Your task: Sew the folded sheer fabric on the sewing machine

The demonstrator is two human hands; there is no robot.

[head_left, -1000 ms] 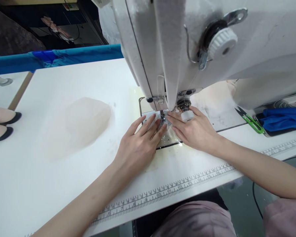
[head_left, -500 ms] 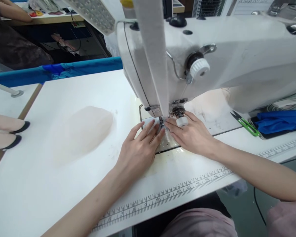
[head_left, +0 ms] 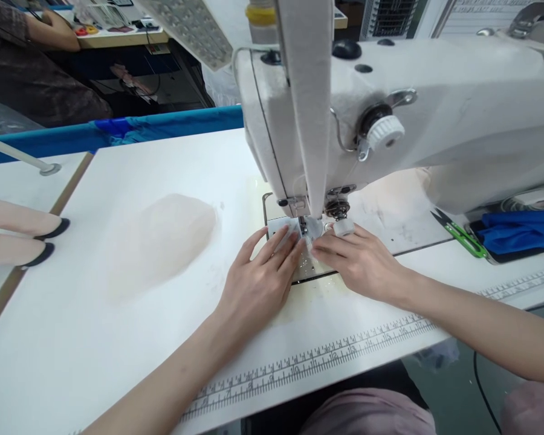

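My left hand (head_left: 259, 279) lies flat on a small sheer piece of fabric (head_left: 284, 230) just left of the needle and presser foot (head_left: 305, 226) of a white sewing machine (head_left: 417, 115), fingers stretched out and together. My right hand (head_left: 361, 261) rests flat on the same sheer fabric right of the needle, fingertips nearly meeting the left ones. Both hands press the fabric onto the metal needle plate (head_left: 309, 269).
A heap of pale translucent fabric (head_left: 161, 241) lies on the white table (head_left: 95, 338) to the left. Green thread snips (head_left: 461, 235) and blue cloth (head_left: 521, 232) sit at the right. A printed ruler (head_left: 326, 356) runs along the front edge. Another person sits at the far left back.
The view has tilted up, showing more of the machine head. Both hands have drawn back slightly toward me from the needle, still flat on the fabric.
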